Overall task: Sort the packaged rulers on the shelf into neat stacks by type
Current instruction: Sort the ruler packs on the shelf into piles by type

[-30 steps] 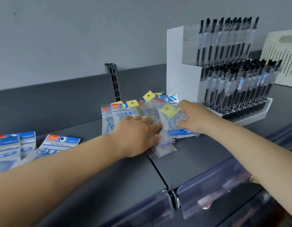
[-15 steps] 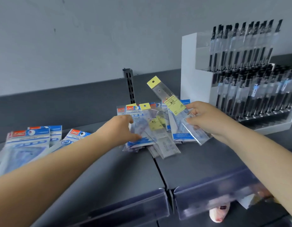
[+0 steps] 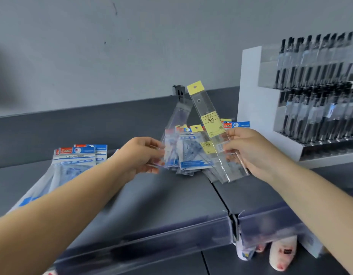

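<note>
Right of centre, right hand (image 3: 251, 153) pinched shut on the lower part of a long clear-sleeved straight ruler with a yellow header card (image 3: 211, 124), raised and tilted above the mixed heap of packaged rulers (image 3: 191, 157) on the grey shelf (image 3: 171, 195). Left of centre, left hand (image 3: 140, 155) closed on a blurred clear packet with blue print (image 3: 171, 143). Likely light, stiff along the ruler, slippery film; best gripped across the flat faces near mid-length.

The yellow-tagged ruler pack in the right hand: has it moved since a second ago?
Yes. The yellow-tagged ruler pack has risen off the pile; the right hand now holds it tilted up, its tag above the shelf's back panel.
</note>
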Demonstrator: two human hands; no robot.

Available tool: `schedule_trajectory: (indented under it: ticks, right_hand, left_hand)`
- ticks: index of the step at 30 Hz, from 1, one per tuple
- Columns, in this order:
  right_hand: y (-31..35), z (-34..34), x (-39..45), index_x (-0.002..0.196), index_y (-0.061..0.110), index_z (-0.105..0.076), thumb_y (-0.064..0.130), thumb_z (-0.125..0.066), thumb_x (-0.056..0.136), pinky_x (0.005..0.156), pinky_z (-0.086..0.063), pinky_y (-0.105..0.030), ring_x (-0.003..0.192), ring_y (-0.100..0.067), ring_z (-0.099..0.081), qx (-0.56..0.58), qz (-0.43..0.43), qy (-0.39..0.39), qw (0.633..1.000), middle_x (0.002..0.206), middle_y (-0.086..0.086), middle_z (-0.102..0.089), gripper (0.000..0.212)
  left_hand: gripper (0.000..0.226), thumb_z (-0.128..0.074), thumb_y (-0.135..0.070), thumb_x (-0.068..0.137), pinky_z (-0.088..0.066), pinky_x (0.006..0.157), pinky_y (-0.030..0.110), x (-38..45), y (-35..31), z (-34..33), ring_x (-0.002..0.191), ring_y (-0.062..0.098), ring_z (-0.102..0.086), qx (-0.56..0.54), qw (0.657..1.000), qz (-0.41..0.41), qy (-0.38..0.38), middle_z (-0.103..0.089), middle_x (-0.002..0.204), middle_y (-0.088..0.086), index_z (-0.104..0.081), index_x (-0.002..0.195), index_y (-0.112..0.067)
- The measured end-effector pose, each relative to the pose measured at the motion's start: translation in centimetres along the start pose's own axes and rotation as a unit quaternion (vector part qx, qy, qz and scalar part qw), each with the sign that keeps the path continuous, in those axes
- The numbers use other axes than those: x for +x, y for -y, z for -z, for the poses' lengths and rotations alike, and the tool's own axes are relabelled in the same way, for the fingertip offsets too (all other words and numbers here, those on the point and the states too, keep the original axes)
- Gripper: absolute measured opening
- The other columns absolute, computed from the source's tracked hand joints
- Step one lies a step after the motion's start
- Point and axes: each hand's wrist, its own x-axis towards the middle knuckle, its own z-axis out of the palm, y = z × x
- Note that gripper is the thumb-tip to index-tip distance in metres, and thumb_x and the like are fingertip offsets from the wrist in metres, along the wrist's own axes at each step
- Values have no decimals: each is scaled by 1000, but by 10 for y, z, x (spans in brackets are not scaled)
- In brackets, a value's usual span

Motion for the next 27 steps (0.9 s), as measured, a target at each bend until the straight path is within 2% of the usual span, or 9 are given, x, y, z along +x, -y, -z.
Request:
schedule_trajectory:
  ticks: [2,7,14,17,21,27]
  right_hand:
    - [6,-15,-5,86,7,-59,-14,-44,84,61,-44,-29,77,-28,-50,13,4,1,1000,94,-20,-62,26]
    - [20,-62,-15,86,9,-59,-14,-47,85,54,-52,-20,69,-17,-58,63,4,9,998,83,-6,-64,26]
    - [37,-177,-30,99,6,-58,-13,-50,85,50,-50,-19,68,-16,-58,107,5,7,994,87,-9,-60,25]
    - [45,-222,-39,91,8,-57,-13,-51,85,50,-51,-19,67,-15,-59,113,6,12,994,82,-6,-61,23]
    - [55,-276,-51,89,10,-57,-13,-51,85,52,-51,-20,71,-15,-61,102,5,25,994,85,-7,-62,23]
    - [65,-343,-72,100,6,-58,-13,-51,86,58,-52,-22,72,-16,-63,88,8,74,993,88,-7,-66,24]
  left_hand:
    - [17,-55,4,90,-54,49,26,-7,2,12,50,13,-61,-54,998,10,10,-58,69,5,-56,82,-11]
    - [20,-54,8,88,-56,49,27,-25,9,50,63,21,-66,-123,991,19,40,-63,77,8,-55,82,-11]
    - [20,-55,9,86,-56,49,24,-55,32,149,59,18,-70,-139,987,-17,79,-66,74,8,-54,81,-10]
    - [19,-57,9,85,-58,50,25,-65,46,192,59,17,-71,-121,989,-32,76,-64,74,8,-53,84,-10]
    - [19,-61,6,83,-53,45,22,-81,63,241,54,12,-67,-95,993,-44,52,-64,72,4,-54,83,-12]
    - [17,-64,4,83,-53,47,23,-116,88,300,51,9,-57,-102,993,-61,0,-61,67,1,-58,81,-11]
